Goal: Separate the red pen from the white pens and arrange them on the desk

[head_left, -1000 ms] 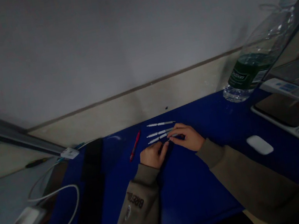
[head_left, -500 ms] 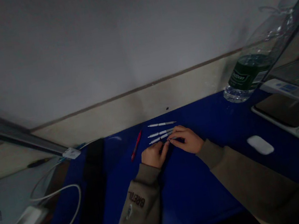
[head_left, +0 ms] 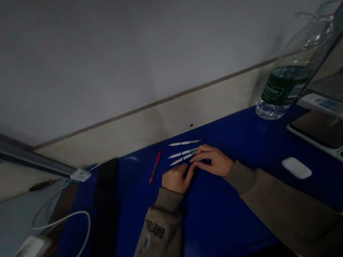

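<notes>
In the head view, my left hand [head_left: 176, 180] and my right hand [head_left: 213, 159] meet above the blue tabletop, fingertips almost touching. Both are closed in a pinch. A small light bit shows between the fingertips, but too little of it to name. Just beyond the hands lie two white-and-grey pens, the nearer pen [head_left: 179, 161] and the middle pen [head_left: 182, 154]; my right fingers cover their right ends. A third white-and-grey pen [head_left: 185, 143] rests apart, closer to the wall. Slanting to the left of them is a red pen [head_left: 155, 168].
A large water bottle [head_left: 285, 86] stands at the back right. Near it are a scale [head_left: 328, 129] and a white mouse-shaped object [head_left: 296, 168]. A long black object [head_left: 103, 234] and a white cable [head_left: 88, 233] lie on the left. The wall [head_left: 157, 117] borders the table.
The view has shifted slightly. My hands stay together at the same spot, with only a small movement of the fingers; the pens lie as before.
</notes>
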Demonstrator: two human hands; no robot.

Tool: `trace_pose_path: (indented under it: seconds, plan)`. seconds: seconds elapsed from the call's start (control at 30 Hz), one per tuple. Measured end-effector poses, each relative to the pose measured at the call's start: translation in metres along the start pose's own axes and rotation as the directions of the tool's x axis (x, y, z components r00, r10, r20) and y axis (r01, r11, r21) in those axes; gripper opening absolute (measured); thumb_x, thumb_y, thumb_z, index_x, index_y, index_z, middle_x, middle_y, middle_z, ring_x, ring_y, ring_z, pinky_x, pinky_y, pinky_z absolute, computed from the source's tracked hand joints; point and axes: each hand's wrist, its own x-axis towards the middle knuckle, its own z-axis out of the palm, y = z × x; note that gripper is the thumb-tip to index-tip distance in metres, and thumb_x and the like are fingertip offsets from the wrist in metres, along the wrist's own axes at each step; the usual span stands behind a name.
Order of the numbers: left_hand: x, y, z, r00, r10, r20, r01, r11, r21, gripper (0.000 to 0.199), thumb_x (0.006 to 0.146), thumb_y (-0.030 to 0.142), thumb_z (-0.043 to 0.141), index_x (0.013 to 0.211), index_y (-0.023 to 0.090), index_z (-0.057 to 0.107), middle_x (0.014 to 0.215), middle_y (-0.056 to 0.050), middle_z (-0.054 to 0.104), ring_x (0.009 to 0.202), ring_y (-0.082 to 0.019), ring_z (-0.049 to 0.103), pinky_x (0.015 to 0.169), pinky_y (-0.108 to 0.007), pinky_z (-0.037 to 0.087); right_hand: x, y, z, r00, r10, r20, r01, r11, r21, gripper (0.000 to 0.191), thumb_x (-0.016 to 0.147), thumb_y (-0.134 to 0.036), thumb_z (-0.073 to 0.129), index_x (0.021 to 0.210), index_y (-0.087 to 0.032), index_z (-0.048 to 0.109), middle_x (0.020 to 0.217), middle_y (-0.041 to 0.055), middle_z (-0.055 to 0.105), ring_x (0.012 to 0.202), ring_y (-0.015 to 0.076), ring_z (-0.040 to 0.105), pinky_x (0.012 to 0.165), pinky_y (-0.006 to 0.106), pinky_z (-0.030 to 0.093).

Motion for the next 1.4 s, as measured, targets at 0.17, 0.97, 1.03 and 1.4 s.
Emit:
trace_pose_path:
  seconds: [0.17,0.97,1.03,1.4]
  plan:
    - [0.001,0.002,0.001,0.996,0.092,0.015,-0.092,0.995,-0.035,0.035,0.095,0.045,0.036,0.110,0.021,0.056,0.085,-0.005,0.069,0.076,-0.016,0.065,0.061,-0.024,0.043,-0.003,-0.003,0.004,0.992,0.007,0.125,-0.013,0.999,0.042,0.039,0.090,-0.016,0.048,0.128,-0.024,0.054,0.103,0.0086,0.060,0.102,0.0207,0.054,0.093,0.040,0.045]
    - [0.010,-0.011,0.023,0.989,0.147,0.015,-0.147,0.989,-0.016,0.029,0.095,0.038,0.042,0.105,0.016,0.058,0.091,-0.009,0.066,0.087,-0.019,0.063,0.077,-0.029,0.049,-0.001,0.001,0.006,0.964,0.263,-0.033,-0.258,0.960,0.110,0.020,0.088,-0.037,0.055,0.079,-0.020,0.062,0.064,-0.0015,0.060,0.059,0.0131,0.055,0.056,0.025,0.040]
    - [0.009,-0.011,0.023,0.988,0.150,0.021,-0.150,0.989,-0.005,0.031,0.095,0.038,0.042,0.109,0.015,0.056,0.091,-0.009,0.066,0.087,-0.020,0.063,0.076,-0.029,0.049,-0.001,0.000,0.007,0.963,0.265,-0.050,-0.260,0.962,0.082,0.024,0.088,-0.039,0.055,0.075,-0.020,0.062,0.061,-0.0017,0.059,0.056,0.0130,0.054,0.054,0.025,0.038]
    - [0.005,-0.005,0.014,0.998,0.059,-0.026,-0.060,0.997,-0.042,0.034,0.099,0.037,0.030,0.109,0.020,0.058,0.086,-0.005,0.067,0.077,-0.015,0.064,0.067,-0.023,0.047,-0.001,-0.002,0.007,0.974,0.227,0.011,-0.227,0.970,0.089,0.022,0.090,-0.038,0.051,0.088,-0.020,0.063,0.069,-0.0007,0.063,0.060,0.0130,0.056,0.056,0.024,0.039]
